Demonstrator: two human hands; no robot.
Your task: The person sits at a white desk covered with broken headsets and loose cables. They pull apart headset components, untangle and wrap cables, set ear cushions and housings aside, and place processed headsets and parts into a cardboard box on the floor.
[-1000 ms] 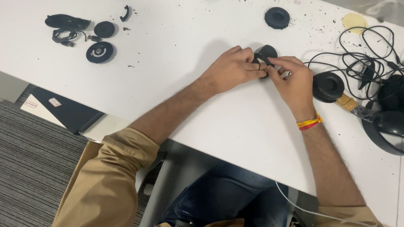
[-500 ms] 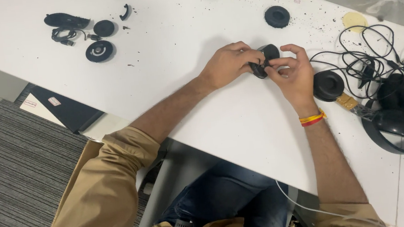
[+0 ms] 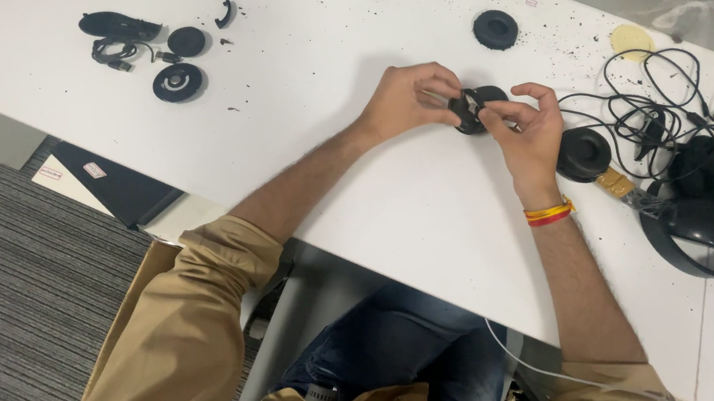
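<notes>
Both hands meet over the middle of the white counter [image 3: 432, 246], working on a small black round earcup [image 3: 473, 109] held just above its surface. The left hand [image 3: 407, 100] curls its fingers around the earcup's left edge, thumb and fingertips pinched on it, while the right hand [image 3: 528, 131] grips the other side, its thumb and forefinger pressed to the face of the part and the remaining fingers fanned loosely outward. A red and yellow band [image 3: 550, 212] circles the right wrist. Just beside the right hand lies a black ear cushion [image 3: 583, 154], and beyond it a tangle of black cables [image 3: 657, 107] runs into a pair of black headphones [image 3: 713, 225] near the counter's right end. Another round black pad [image 3: 495, 28] rests farther up the counter, near a pale yellow disc [image 3: 631, 40], with dark crumbs scattered between them. Well apart at the far left sit a ringed black disc [image 3: 177, 82], a smaller black cap [image 3: 185, 41] and a short coiled wire [image 3: 112, 54]. Tan sleeves [image 3: 185, 333] are rolled above the elbows.
</notes>
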